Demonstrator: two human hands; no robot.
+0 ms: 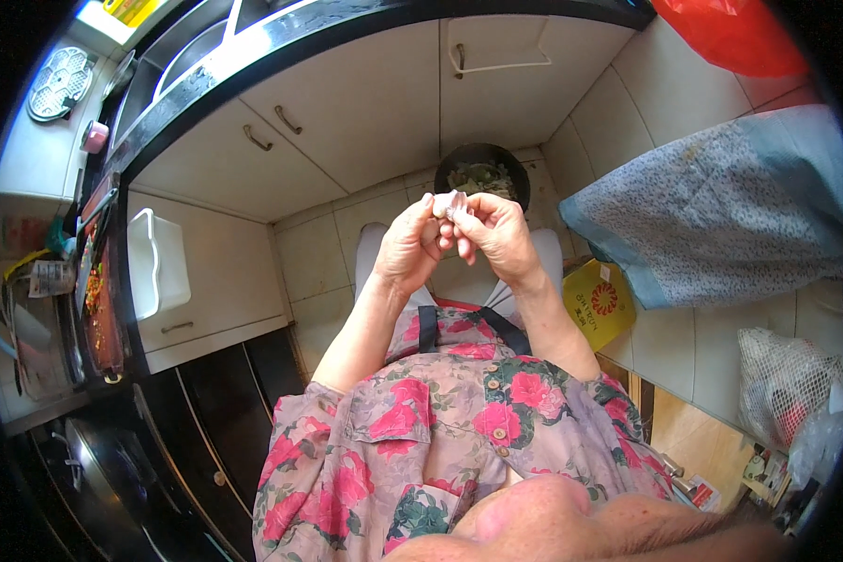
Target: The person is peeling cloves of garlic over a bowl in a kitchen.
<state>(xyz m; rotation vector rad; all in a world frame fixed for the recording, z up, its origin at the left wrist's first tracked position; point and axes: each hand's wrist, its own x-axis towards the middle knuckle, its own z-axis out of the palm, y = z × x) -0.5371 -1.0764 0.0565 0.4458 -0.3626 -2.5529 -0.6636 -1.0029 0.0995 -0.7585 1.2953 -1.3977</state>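
Note:
Between my fingertips is a whitish-purple garlic bulb (451,202) with papery skin. My left hand (409,247) grips its left side with thumb and fingers. From the right, my right hand (500,235) pinches the same bulb, the thumb lying against its skin. Beyond the hands, a dark round bin (523,184) stands on the tiled floor and holds vegetable scraps (488,175). The hands hide the bin's near rim. Both hands are above my knees.
White cabinets (365,105) and a sink (190,70) stand ahead. At left, a cutting board (105,344) bears a knife (86,263) and chopped pieces (97,288). A patterned cloth (716,211) hangs at right, near a yellow bag (590,323) with writing. One cabinet door carries a white container (172,281).

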